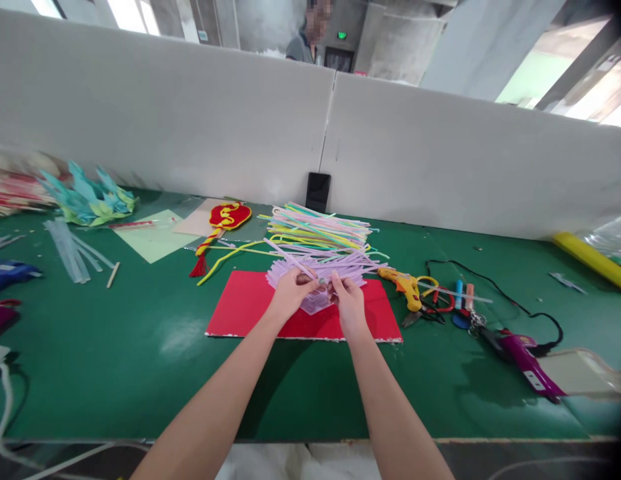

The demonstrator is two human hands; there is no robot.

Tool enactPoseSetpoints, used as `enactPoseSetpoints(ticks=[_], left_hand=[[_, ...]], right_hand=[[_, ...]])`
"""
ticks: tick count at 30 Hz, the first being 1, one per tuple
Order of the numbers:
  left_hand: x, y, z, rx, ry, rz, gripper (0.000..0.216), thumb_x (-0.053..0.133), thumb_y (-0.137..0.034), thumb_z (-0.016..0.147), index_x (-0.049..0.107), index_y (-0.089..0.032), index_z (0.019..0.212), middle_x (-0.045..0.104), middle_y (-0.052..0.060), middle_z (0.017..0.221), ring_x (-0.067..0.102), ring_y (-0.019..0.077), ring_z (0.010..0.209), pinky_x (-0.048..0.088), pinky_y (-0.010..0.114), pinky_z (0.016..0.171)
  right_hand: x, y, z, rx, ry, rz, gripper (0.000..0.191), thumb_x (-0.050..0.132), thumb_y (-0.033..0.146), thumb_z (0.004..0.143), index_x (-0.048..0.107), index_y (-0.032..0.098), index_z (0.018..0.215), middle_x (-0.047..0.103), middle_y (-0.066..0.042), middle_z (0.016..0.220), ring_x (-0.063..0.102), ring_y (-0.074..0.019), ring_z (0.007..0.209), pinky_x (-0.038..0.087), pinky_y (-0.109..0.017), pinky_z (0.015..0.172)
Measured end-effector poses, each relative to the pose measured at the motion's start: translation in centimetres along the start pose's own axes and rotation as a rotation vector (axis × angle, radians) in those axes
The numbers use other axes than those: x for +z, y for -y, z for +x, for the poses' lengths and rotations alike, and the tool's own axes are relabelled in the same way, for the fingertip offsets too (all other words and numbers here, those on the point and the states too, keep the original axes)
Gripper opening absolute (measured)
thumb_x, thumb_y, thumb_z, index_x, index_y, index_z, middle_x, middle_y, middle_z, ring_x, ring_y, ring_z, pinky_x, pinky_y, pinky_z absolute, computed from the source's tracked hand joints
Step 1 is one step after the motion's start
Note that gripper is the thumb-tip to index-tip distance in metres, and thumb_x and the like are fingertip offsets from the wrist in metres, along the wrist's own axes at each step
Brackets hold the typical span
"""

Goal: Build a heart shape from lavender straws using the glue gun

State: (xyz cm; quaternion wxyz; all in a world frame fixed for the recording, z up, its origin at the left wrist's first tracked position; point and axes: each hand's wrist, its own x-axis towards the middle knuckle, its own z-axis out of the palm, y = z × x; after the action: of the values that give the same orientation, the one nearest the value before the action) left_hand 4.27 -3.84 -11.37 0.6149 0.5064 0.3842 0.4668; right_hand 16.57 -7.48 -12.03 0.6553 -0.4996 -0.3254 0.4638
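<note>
Together, left hand point(290, 290), right hand point(346, 301) pinching lilac straws point(320, 270), no legible writing

The mat point(240, 313) lies on the worktop point(140, 373), with the straw pile point(320, 250) on and behind it. The glue gun point(405, 285) lies right of the mat. The divider point(190, 120) stands behind everything.

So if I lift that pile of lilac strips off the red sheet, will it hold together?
Probably not. The lilac strips lie loose and crisscrossed, so they would likely slide apart. They look thin and light, apt to flex. Both hands, left hand and right hand, already pinch at the near edge.
</note>
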Motion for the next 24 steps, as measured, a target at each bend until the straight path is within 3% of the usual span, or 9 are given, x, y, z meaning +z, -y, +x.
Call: enactPoseSetpoints(ticks=[11, 18, 24], left_hand=[[-0.63, 0.52, 0.32, 0.002, 0.035, 0.072, 0.042, 0.075, -0.046, 0.059, 0.058, -0.016, 0.082, 0.072, 0.004, 0.069, 0.070, 0.0232, 0.069, 0.054, 0.032, 0.063], [-0.70, 0.71, 0.09, -0.002, 0.105, 0.149, 0.038, 0.067, -0.053, 0.069, 0.061, -0.016, 0.073, 0.072, 0.007, 0.071, 0.070, 0.0235, 0.068, 0.054, 0.034, 0.064], [-0.43, 0.67, -0.27, -0.028, 0.163, 0.191, 0.034, 0.069, -0.049, 0.071, 0.059, -0.016, 0.068, 0.071, 0.006, 0.066, 0.069, 0.0225, 0.066, 0.055, 0.035, 0.068]], right_hand=[[-0.19, 0.04, -0.04, -0.058, -0.041, -0.109, 0.041, 0.066, 0.057, 0.068, 0.056, 0.018, 0.064, 0.055, 0.004, 0.054, 0.046, -0.0082, 0.044, 0.037, -0.023, 0.043], [-0.20, 0.22, -0.13, -0.109, -0.047, -0.198, 0.041, 0.062, 0.059, 0.070, 0.055, 0.019, 0.065, 0.056, 0.003, 0.054, 0.047, -0.0099, 0.045, 0.039, -0.024, 0.044], [-0.45, 0.41, -0.40, -0.165, -0.058, -0.273, 0.038, 0.059, 0.056, 0.075, 0.055, 0.020, 0.063, 0.055, 0.003, 0.054, 0.048, -0.0107, 0.048, 0.038, -0.024, 0.046]])
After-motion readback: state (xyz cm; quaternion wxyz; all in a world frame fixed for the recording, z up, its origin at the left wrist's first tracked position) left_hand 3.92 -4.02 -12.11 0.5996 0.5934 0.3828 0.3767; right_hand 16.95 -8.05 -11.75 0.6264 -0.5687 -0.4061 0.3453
